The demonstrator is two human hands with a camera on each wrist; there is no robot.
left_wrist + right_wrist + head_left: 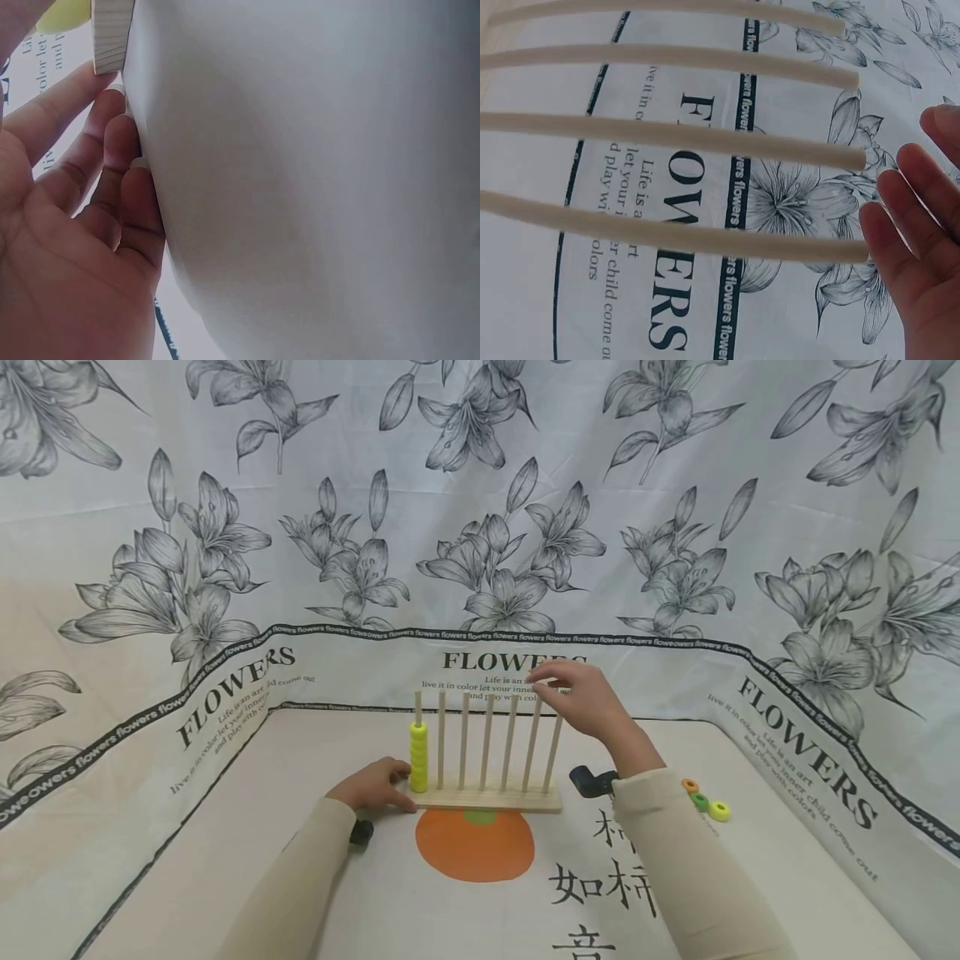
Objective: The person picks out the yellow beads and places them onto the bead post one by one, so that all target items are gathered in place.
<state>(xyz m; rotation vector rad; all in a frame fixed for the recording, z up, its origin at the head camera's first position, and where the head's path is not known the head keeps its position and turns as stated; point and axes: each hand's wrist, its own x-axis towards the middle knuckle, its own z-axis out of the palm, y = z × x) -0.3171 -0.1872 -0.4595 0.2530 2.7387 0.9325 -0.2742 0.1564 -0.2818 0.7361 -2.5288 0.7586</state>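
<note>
A wooden peg rack stands upright on the table, several thin pegs rising from its long base. Yellow beads are stacked on the leftmost peg; the others are bare. My left hand holds the base's left end between thumb and fingers. In the left wrist view, a finger touches the end of the wooden base. Above the rack's right end, my right hand has loosely bent fingers and holds no visible thing. The right wrist view has its fingertips beside the tip of a peg.
To the right lie a loose orange bead, a green bead and a yellow bead, partly beyond the right sleeve. The tablecloth has an orange fruit print and black characters. A flower-printed curtain hangs behind and at both sides.
</note>
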